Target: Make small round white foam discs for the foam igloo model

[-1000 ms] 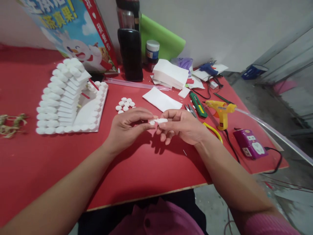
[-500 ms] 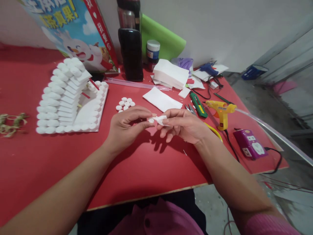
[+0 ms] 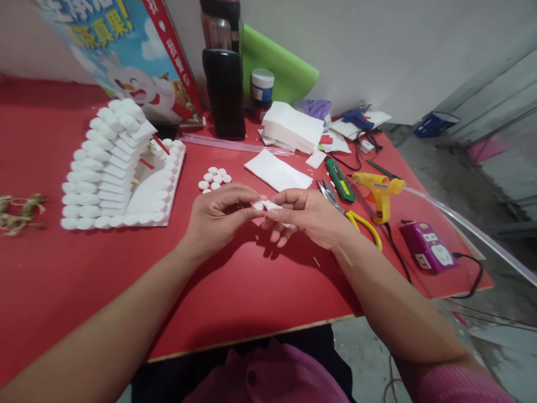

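Over the red table (image 3: 251, 291) my left hand (image 3: 218, 218) and my right hand (image 3: 310, 215) meet fingertip to fingertip. Between them sits a small white foam piece (image 3: 265, 205); both hands pinch it, the left on a round white bead at its end, the right on the wrapped part. A pile of white round beads (image 3: 215, 178) lies just behind my left hand. To the far left stands a white foam model house (image 3: 121, 168) edged with beads.
Scissors with yellow handles (image 3: 352, 215), a green cutter (image 3: 339, 179), a yellow glue gun (image 3: 380, 193) and a purple power strip (image 3: 428, 253) lie to the right. White foam sheets (image 3: 289, 129), a black bottle (image 3: 224, 84), a paint jar (image 3: 262, 89) and a printed box (image 3: 126, 50) stand behind.
Both hands stayed together and shifted slightly left; my right fingers turned the white piece, which now shows less between the fingertips. The scissors are uncovered more.
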Action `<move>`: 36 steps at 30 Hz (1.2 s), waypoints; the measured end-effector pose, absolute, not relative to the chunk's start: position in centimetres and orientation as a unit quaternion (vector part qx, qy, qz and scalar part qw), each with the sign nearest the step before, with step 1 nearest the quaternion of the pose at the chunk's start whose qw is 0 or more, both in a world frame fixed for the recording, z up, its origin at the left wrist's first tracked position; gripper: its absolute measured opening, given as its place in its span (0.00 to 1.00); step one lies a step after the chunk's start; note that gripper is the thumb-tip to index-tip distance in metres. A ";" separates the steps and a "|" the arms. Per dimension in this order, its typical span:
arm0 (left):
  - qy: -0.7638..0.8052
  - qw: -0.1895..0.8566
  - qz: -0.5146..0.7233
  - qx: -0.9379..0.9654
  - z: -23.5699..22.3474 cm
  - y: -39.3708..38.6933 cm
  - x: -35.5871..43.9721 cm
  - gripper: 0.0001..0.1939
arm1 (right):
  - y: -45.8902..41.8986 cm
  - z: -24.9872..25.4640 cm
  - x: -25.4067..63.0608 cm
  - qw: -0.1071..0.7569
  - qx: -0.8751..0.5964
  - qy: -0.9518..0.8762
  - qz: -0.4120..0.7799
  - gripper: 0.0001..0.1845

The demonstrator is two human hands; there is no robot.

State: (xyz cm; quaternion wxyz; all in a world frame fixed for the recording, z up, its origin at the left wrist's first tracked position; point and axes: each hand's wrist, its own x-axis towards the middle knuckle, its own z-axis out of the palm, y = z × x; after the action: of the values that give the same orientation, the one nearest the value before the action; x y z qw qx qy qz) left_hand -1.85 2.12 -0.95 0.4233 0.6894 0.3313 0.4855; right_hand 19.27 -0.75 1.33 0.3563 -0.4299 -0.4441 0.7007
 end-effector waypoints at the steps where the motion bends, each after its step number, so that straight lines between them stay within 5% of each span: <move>1: 0.330 0.425 0.484 0.690 -1.0 2.2 -1.8 0.02 | -0.8 1.3 19.2 0.364 -0.439 -0.452 0.686 0.21; 10: 0.372 0.463 0.477 0.648 -1.0 2.0 -1.6 0.05 | -1.4 1.5 18.5 0.402 -0.501 -0.563 0.521 0.21; 17: 0.419 0.565 0.455 0.546 -0.5 1.0 -0.9 0.10 | -2.0 0.2 18.4 0.401 -0.455 -0.789 0.100 0.12; 22: 0.385 0.580 0.454 0.556 -0.7 1.1 -1.1 0.11 | -1.8 0.0 18.8 0.381 -0.394 -0.837 0.003 0.12; 31: 0.372 0.546 0.437 0.611 -1.0 1.6 -1.6 0.06 | -2.0 -0.1 18.5 0.350 -0.404 -0.845 -0.022 0.14; 33: 0.369 0.524 0.448 0.623 -1.1 1.7 -1.6 0.06 | -2.1 0.3 18.5 0.351 -0.429 -0.829 0.069 0.13; 36: 0.350 0.452 0.487 0.660 -0.9 2.0 -1.9 0.05 | -1.6 1.1 18.8 0.363 -0.464 -0.695 0.411 0.14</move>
State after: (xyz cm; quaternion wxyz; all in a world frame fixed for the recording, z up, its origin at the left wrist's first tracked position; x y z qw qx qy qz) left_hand -1.86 1.99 -0.92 0.4524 0.6602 0.3504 0.4865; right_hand 18.80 -1.61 1.09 0.3627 -0.4645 -0.6954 0.4112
